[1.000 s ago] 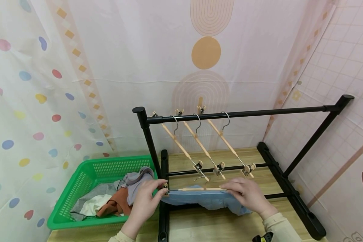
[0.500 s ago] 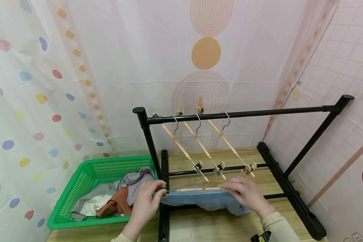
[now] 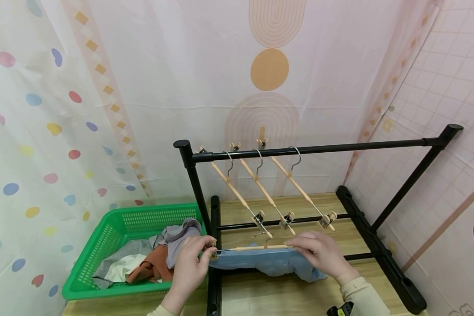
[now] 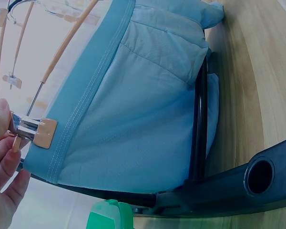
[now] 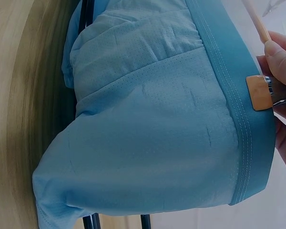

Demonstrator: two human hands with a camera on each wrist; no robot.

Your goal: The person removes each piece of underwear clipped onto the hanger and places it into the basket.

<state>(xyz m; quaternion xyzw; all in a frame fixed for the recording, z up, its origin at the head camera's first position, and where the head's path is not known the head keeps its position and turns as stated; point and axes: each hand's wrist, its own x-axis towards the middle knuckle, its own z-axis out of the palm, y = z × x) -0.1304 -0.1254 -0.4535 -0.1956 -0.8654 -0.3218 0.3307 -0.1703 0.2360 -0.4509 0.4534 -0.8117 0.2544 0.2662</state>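
Note:
A pale wooden clip hanger lies level in front of the rack, between both hands. From it hangs a light blue garment that looks like trousers or shorts, its waistband under the hanger's clips. My left hand pinches the left clip, whose pad lies on the waistband near its end. My right hand holds the hanger's wooden bar beside the right clip, which also sits on the waistband. Folds of the garment drape over a lower black bar. The garment's far side is hidden.
A black rack stands on the wooden table, with 3 bare clip hangers on its top rail. To the left, a green basket holds crumpled grey, white, rust and lilac clothes. Patterned cloth walls close in behind and at the sides.
The held hanger and both hands have shifted very slightly left. One clip end of the rightmost hanging hanger has swung a little to the right. Both holds stay the same.

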